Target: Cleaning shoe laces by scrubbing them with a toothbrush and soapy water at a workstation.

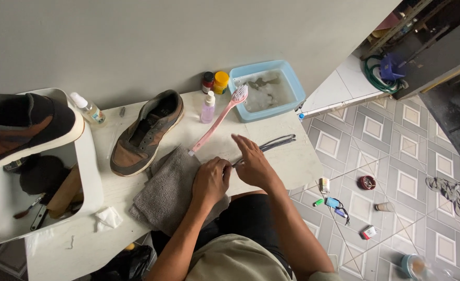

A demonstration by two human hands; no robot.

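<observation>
Landmark: grey towel [170, 190], lying on the white table [292, 164] at its near edge.
Left hand [211, 179]: fingers curled shut, pinching one end of the dark shoelaces [276, 143] at the towel's right edge.
Right hand [251, 161]: fingers extended, fairly flat, pressing on the laces just right of the towel; grip underneath cannot be told.
Shoelaces: stretched out rightward from the towel across the table.
Pink brush [220, 119]: handle end touching the towel's far edge, head toward the blue basin [292, 78].
Brown shoe [145, 132]: just beyond the towel, to its left.
Small clear bottle [207, 107]: upright beyond the towel, beside the brush.
</observation>
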